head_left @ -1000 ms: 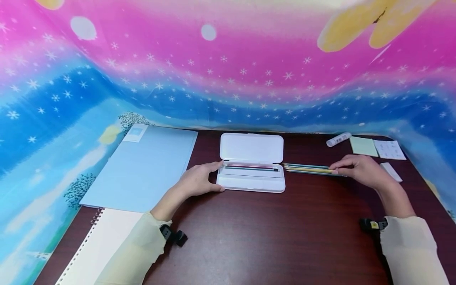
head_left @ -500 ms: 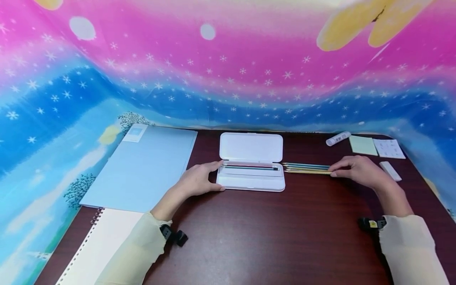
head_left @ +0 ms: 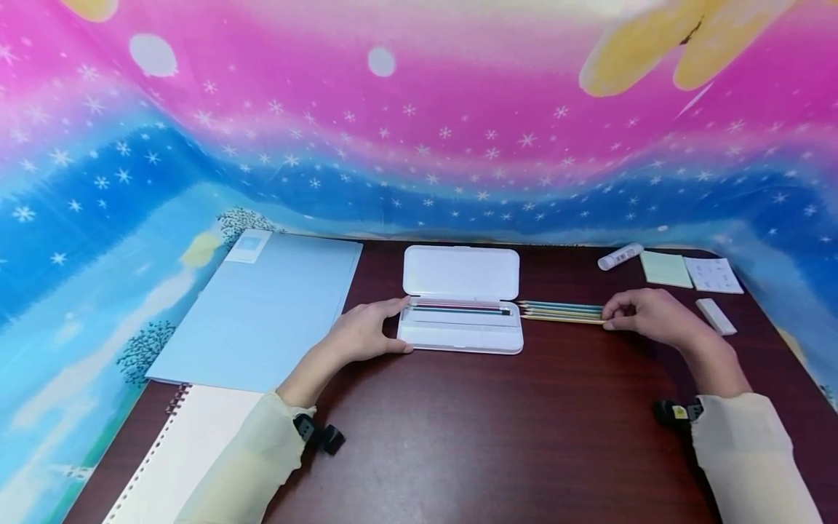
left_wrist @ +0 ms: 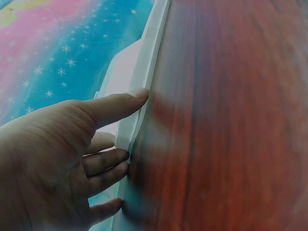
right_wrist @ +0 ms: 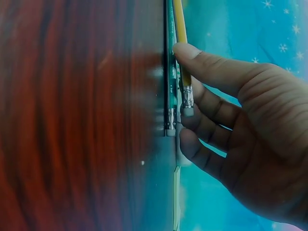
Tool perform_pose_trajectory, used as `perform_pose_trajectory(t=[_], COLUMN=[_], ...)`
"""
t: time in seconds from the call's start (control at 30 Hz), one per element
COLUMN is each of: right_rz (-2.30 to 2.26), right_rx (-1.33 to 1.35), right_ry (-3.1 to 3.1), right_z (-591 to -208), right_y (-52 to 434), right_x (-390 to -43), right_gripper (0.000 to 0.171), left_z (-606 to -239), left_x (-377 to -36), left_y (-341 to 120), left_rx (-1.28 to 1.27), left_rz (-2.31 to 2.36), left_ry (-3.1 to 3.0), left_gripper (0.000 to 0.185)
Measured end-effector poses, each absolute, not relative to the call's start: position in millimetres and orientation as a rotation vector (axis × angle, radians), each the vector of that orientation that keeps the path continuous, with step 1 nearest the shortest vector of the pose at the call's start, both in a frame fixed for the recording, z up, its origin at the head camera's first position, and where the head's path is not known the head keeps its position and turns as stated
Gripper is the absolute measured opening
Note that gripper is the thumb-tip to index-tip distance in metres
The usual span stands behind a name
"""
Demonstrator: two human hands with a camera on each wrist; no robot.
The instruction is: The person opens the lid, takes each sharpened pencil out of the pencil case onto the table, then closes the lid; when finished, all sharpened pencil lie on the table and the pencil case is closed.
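A white pencil case (head_left: 461,338) lies with its lid raised on the table, a few pencils (head_left: 458,308) in its rear compartment. My left hand (head_left: 363,331) holds the case at its left end, thumb (left_wrist: 130,98) at the front edge and fingers round the end. Just right of the case, several pencils lie side by side, tips toward it. With thumb and fingertips my right hand (head_left: 657,316) pinches a yellow pencil (right_wrist: 181,24) near its eraser end. Beside it in the right wrist view is a green pencil (right_wrist: 171,96), lower down against the table.
Back right are a glue stick (head_left: 620,257), a green note pad (head_left: 666,269), a patterned paper square (head_left: 715,275) and a white eraser (head_left: 716,316). At left lie a light blue folder (head_left: 275,313) and a spiral notebook (head_left: 190,444). A printed curtain (head_left: 419,145) hangs behind.
My right hand has shifted slightly left and toward me, bringing the yellow pencil from over the others to the near side of the row. The left hand stays on the case.
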State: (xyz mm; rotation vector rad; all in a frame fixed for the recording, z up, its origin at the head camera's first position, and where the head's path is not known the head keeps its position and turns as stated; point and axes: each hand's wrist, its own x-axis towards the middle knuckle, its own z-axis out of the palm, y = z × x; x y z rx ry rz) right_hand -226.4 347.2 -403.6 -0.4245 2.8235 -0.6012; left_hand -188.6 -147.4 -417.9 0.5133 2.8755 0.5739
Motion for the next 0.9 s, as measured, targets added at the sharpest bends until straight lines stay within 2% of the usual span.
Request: perform_pose_trajectory(t=[0.7, 0.9], right_rz=[-0.553, -0.661], right_rx=[-0.416, -0.493], right_ry=[2.886, 2.947], right_z=[-399.7, -390.9], right_y=[344.1, 326.4], right_x=[-223.4, -218.2], right_gripper=[0.009, 0.014], left_z=[-418.5, -418.4], left_x=[-189.8, -189.3], left_y=[-145.8, -146.9], left_rx=[0.545, 0.531], left_rz=[0.585, 0.584], left_ry=[2.857, 2.867], left_gripper=[0.09, 0.09])
